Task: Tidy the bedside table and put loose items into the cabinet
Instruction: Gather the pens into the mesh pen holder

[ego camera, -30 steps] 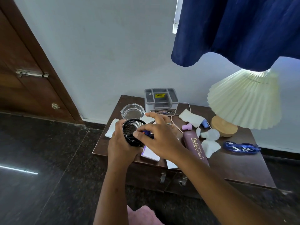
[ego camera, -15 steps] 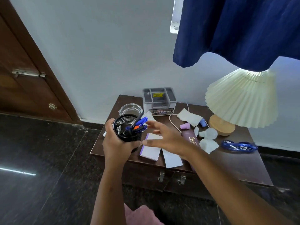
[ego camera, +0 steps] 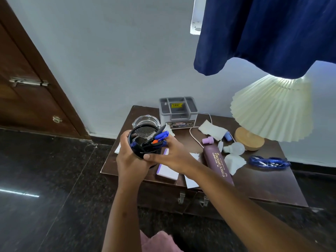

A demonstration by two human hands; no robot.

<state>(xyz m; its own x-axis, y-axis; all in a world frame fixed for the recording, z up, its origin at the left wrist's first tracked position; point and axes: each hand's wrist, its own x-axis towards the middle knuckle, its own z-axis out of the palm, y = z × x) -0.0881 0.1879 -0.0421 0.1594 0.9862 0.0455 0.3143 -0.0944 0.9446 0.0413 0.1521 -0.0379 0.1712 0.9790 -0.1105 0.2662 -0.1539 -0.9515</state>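
Both hands gripping the black wire-mesh pen cup (ego camera: 143, 140): left hand (ego camera: 130, 160) wrapped around its left wall and underside, right hand (ego camera: 170, 154) clamped on the right side, thumb across the near wall. Cup is held off the surface, tilted, over the near-left corner of the dark brown wooden tabletop (ego camera: 263, 186). Inside it: blue-capped pens (ego camera: 161, 136), one with an orange tip, plus dark ones, leaning right.

Tabletop stands against a pale wall; brown wooden door (ego camera: 27, 99) at far left, dark polished stone floor (ego camera: 45, 179) left and near. Blue curtain (ego camera: 269, 33) hangs over the far right. Two metal cabinet handles (ego camera: 181, 197) sit under the near edge.

Far edge, left to right: clear glass ashtray (ego camera: 145, 120), grey plastic compartment organiser (ego camera: 178, 110) whose visible slots hold only a yellow sticker, cream pleated lamp (ego camera: 272, 110) on a round wooden base.

Middle is cluttered: white cable (ego camera: 192, 133), crumpled white paper (ego camera: 212, 130), small pink cap (ego camera: 208, 140), white bulb (ego camera: 235, 148), maroon spectacle case (ego camera: 219, 165) lying lengthwise, white tissue (ego camera: 234, 161). Blue-framed glasses (ego camera: 269, 161) at right, apart from the rest. White-and-lilac notepad (ego camera: 167, 171) and a loose white sheet sit at the near edge, the sheet overhanging it.

Open room: near-right quarter of the tabletop is bare; floor on the left is open.
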